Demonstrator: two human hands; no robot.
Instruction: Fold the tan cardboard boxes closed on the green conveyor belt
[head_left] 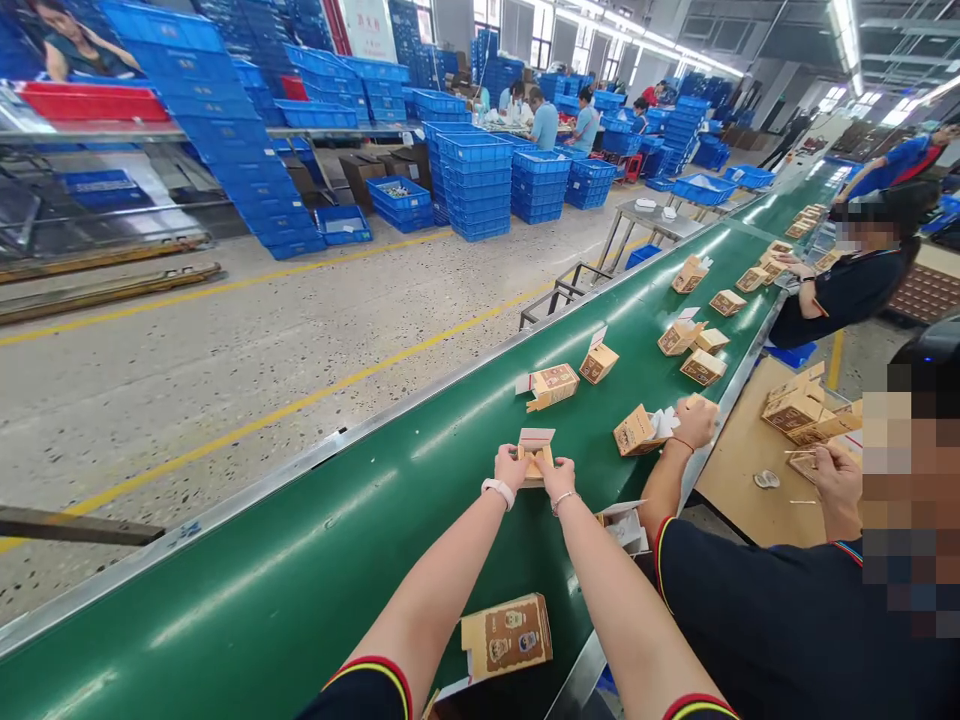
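Observation:
Both my hands hold one small tan carton (535, 479) over the green conveyor belt (322, 540). My left hand (511, 469) has its fingers curled round the carton's left side, and my right hand (559, 480) grips the right side. The carton's top is open, with a whitish flap (537, 437) standing up at its far edge. Its inside is mostly hidden by my fingers. Nearer my body, a brown printed carton (510, 637) lies on the belt, partly behind my left forearm.
A co-worker's hand (697, 420) reaches over the belt at right, beside an open carton (636, 430). More cartons (553, 385) stand farther along. A side table (739, 480) holds cartons at right. Blue crates (474, 185) stack across the aisle.

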